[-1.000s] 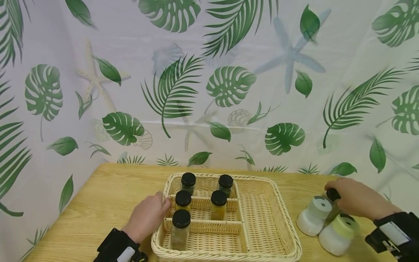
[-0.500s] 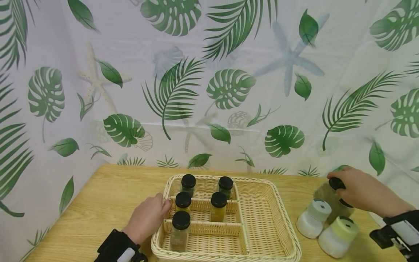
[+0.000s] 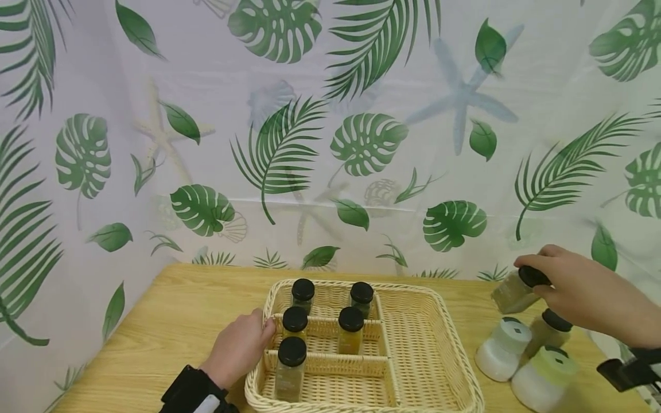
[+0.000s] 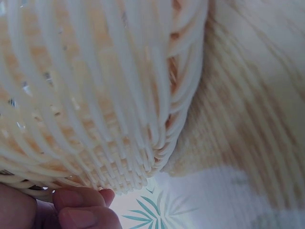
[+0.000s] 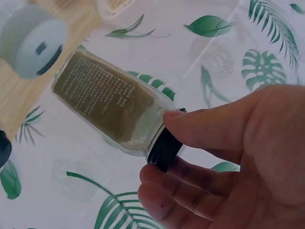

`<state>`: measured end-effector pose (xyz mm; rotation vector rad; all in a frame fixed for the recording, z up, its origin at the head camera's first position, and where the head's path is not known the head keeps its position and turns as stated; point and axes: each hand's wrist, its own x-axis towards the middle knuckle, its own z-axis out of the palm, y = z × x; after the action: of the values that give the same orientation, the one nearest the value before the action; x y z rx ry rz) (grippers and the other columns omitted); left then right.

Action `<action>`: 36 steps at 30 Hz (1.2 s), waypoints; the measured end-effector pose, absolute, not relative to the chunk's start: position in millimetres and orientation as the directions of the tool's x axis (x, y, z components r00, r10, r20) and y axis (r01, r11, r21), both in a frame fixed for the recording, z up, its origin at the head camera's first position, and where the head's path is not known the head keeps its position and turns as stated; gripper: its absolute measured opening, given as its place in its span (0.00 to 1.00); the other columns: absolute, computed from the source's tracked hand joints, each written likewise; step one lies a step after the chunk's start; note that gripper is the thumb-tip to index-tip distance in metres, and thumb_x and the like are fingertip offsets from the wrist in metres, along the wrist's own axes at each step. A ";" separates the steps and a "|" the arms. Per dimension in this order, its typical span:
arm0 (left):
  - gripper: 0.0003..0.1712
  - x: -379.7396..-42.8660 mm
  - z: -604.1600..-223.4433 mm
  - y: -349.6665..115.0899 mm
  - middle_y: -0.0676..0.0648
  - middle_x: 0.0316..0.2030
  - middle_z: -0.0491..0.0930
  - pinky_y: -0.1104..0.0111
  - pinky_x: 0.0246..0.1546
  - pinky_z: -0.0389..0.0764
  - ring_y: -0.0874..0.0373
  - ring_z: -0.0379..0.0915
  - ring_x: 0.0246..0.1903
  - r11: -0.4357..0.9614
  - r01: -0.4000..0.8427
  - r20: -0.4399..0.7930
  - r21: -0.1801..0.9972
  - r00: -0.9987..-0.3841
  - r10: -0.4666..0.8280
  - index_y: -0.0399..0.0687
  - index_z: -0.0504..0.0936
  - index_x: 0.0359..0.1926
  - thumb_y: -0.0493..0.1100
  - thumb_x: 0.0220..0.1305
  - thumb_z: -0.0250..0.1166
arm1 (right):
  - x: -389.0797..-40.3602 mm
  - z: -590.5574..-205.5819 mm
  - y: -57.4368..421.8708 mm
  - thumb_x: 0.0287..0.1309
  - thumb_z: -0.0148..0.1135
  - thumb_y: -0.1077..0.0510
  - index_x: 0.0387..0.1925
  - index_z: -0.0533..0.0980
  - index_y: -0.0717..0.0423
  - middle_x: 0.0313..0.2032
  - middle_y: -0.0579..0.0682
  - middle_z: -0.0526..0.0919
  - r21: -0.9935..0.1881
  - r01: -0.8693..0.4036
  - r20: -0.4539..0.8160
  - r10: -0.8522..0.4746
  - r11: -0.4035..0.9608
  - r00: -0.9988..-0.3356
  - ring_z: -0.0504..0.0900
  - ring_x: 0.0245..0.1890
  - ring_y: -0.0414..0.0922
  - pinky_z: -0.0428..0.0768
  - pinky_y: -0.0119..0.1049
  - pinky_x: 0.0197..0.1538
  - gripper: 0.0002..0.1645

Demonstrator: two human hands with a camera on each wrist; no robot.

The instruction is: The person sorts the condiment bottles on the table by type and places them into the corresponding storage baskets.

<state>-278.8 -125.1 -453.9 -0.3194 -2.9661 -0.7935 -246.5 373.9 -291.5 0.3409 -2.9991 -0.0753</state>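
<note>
By its black lid, my right hand (image 3: 583, 289) pinches a glass spice jar (image 3: 512, 291) of brownish powder, tilted and raised above the table's right side. The right wrist view shows printed text on that jar (image 5: 105, 93), with thumb and fingertips around the lid. At the left side of the wicker basket (image 3: 426, 344), my left hand (image 3: 240, 347) grips the rim; the left wrist view shows its fingertips against the weave. Several black-lidded jars stand in the basket's left compartments, one of them a front jar (image 3: 290, 370) of brownish powder.
Right of the basket stand a white-lidded shaker (image 3: 502, 350), a yellow-lidded shaker (image 3: 544, 378) and another black-lidded jar (image 3: 549, 332) behind them. A leaf-printed cloth (image 3: 330, 143) hangs behind the wooden table (image 3: 170, 321). Woven dividers split the basket's left half.
My right hand has lifted the jar up from behind the shakers, and the jar has tilted. Another black-lidded jar there now shows. The left hand keeps its grip on the basket.
</note>
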 end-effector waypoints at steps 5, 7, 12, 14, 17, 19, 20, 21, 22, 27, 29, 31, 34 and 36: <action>0.17 -278.2 -455.4 -126.6 0.51 0.16 0.63 0.66 0.19 0.59 0.58 0.59 0.14 0.852 0.225 0.128 0.473 -0.974 0.187 0.43 0.73 0.32 0.48 0.78 0.50 | -240.2 -286.0 355.4 0.56 0.69 0.66 0.59 0.76 0.65 0.43 0.59 0.80 0.060 -0.268 0.110 -0.273 0.962 -0.956 0.79 0.31 0.43 0.75 0.36 0.30 0.27; 0.17 -278.2 -455.2 -127.1 0.51 0.16 0.62 0.66 0.18 0.58 0.58 0.59 0.14 0.852 0.229 0.132 0.471 -0.973 0.188 0.43 0.72 0.31 0.47 0.77 0.50 | -237.1 -284.3 348.5 0.56 0.70 0.66 0.59 0.77 0.63 0.44 0.57 0.80 0.052 -0.284 0.103 -0.288 0.957 -0.952 0.80 0.32 0.42 0.75 0.36 0.30 0.27; 0.17 -278.8 -453.7 -126.9 0.51 0.16 0.63 0.67 0.18 0.58 0.58 0.59 0.14 0.855 0.213 0.127 0.472 -0.977 0.173 0.44 0.72 0.30 0.47 0.77 0.50 | -229.5 -282.1 331.0 0.54 0.72 0.65 0.57 0.78 0.59 0.45 0.54 0.81 0.020 -0.337 0.106 -0.337 0.941 -0.936 0.82 0.35 0.43 0.78 0.38 0.32 0.27; 0.17 -278.7 -453.6 -126.8 0.51 0.16 0.63 0.67 0.18 0.59 0.58 0.60 0.14 0.855 0.214 0.132 0.472 -0.976 0.172 0.44 0.72 0.29 0.47 0.77 0.50 | -226.6 -282.1 324.2 0.54 0.72 0.65 0.57 0.78 0.58 0.45 0.52 0.80 0.019 -0.360 0.109 -0.359 0.933 -0.927 0.80 0.35 0.41 0.78 0.37 0.32 0.27; 0.18 -279.1 -453.9 -126.2 0.51 0.16 0.63 0.67 0.18 0.58 0.58 0.59 0.14 0.854 0.213 0.130 0.475 -0.977 0.172 0.44 0.72 0.29 0.47 0.77 0.50 | -222.3 -282.4 315.1 0.54 0.72 0.65 0.58 0.78 0.55 0.45 0.50 0.79 0.017 -0.389 0.097 -0.388 0.921 -0.916 0.77 0.32 0.36 0.74 0.32 0.30 0.28; 0.18 -279.2 -453.9 -125.7 0.51 0.16 0.63 0.67 0.17 0.58 0.58 0.59 0.14 0.852 0.216 0.131 0.477 -0.976 0.174 0.44 0.72 0.29 0.48 0.77 0.50 | -220.3 -282.8 309.4 0.54 0.72 0.66 0.59 0.78 0.55 0.45 0.49 0.79 0.010 -0.406 0.086 -0.405 0.914 -0.910 0.75 0.32 0.35 0.72 0.30 0.28 0.29; 0.18 -279.2 -454.1 -125.6 0.51 0.16 0.63 0.67 0.18 0.58 0.58 0.59 0.14 0.852 0.218 0.131 0.477 -0.976 0.176 0.44 0.72 0.29 0.48 0.77 0.50 | -219.5 -283.0 306.5 0.54 0.72 0.66 0.59 0.77 0.55 0.45 0.48 0.79 0.004 -0.412 0.078 -0.411 0.911 -0.908 0.75 0.32 0.34 0.72 0.29 0.28 0.29; 0.18 -279.3 -454.2 -125.3 0.51 0.16 0.63 0.67 0.18 0.58 0.58 0.59 0.14 0.851 0.215 0.127 0.479 -0.976 0.176 0.44 0.72 0.29 0.48 0.77 0.50 | -218.7 -283.2 303.6 0.54 0.72 0.66 0.59 0.77 0.55 0.44 0.48 0.79 -0.002 -0.419 0.070 -0.418 0.908 -0.906 0.74 0.32 0.34 0.71 0.29 0.28 0.29; 0.18 -279.4 -454.1 -125.1 0.51 0.16 0.63 0.67 0.18 0.58 0.58 0.59 0.14 0.850 0.217 0.127 0.480 -0.976 0.177 0.44 0.72 0.29 0.48 0.77 0.50 | -217.8 -283.6 300.2 0.54 0.72 0.66 0.59 0.78 0.54 0.44 0.46 0.79 -0.006 -0.429 0.073 -0.427 0.903 -0.901 0.75 0.33 0.33 0.72 0.29 0.29 0.29; 0.18 -280.5 -454.3 -124.8 0.51 0.16 0.62 0.67 0.18 0.57 0.58 0.58 0.14 0.848 0.220 0.125 0.482 -0.975 0.181 0.44 0.72 0.30 0.48 0.78 0.49 | -211.3 -286.0 282.5 0.52 0.74 0.65 0.57 0.80 0.48 0.44 0.42 0.79 0.003 -0.482 0.103 -0.480 0.876 -0.871 0.77 0.34 0.32 0.73 0.29 0.30 0.29; 0.18 -280.7 -454.3 -124.8 0.51 0.16 0.62 0.67 0.18 0.57 0.58 0.58 0.14 0.847 0.221 0.124 0.484 -0.975 0.184 0.44 0.72 0.31 0.48 0.78 0.49 | -208.3 -287.3 274.9 0.51 0.75 0.64 0.56 0.80 0.44 0.45 0.41 0.79 0.028 -0.499 0.122 -0.499 0.866 -0.858 0.78 0.34 0.32 0.73 0.28 0.29 0.29; 0.18 -280.5 -454.1 -124.7 0.51 0.16 0.63 0.67 0.18 0.57 0.58 0.58 0.14 0.847 0.221 0.124 0.484 -0.975 0.184 0.44 0.73 0.31 0.47 0.77 0.49 | -206.1 -288.7 267.1 0.50 0.76 0.64 0.55 0.80 0.42 0.46 0.41 0.80 0.041 -0.515 0.125 -0.516 0.856 -0.847 0.80 0.34 0.33 0.74 0.29 0.30 0.30; 0.17 -279.1 -453.9 -125.0 0.50 0.16 0.63 0.66 0.18 0.58 0.58 0.59 0.14 0.845 0.219 0.122 0.488 -0.976 0.182 0.44 0.73 0.31 0.47 0.77 0.49 | -204.3 -291.7 254.5 0.49 0.77 0.63 0.55 0.80 0.39 0.48 0.40 0.80 0.044 -0.539 0.126 -0.540 0.841 -0.832 0.82 0.36 0.35 0.77 0.31 0.33 0.31; 0.17 -277.9 -454.4 -125.0 0.50 0.16 0.63 0.66 0.19 0.58 0.57 0.59 0.14 0.843 0.215 0.113 0.493 -0.977 0.183 0.43 0.73 0.32 0.47 0.77 0.49 | -202.7 -294.6 245.9 0.50 0.76 0.63 0.56 0.79 0.39 0.48 0.40 0.80 0.024 -0.556 0.106 -0.555 0.831 -0.825 0.81 0.37 0.35 0.78 0.31 0.34 0.31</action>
<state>-277.9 -125.0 -454.4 -0.3192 -2.9565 -0.8016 -202.7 245.9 -294.6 0.8837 -2.9010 0.0126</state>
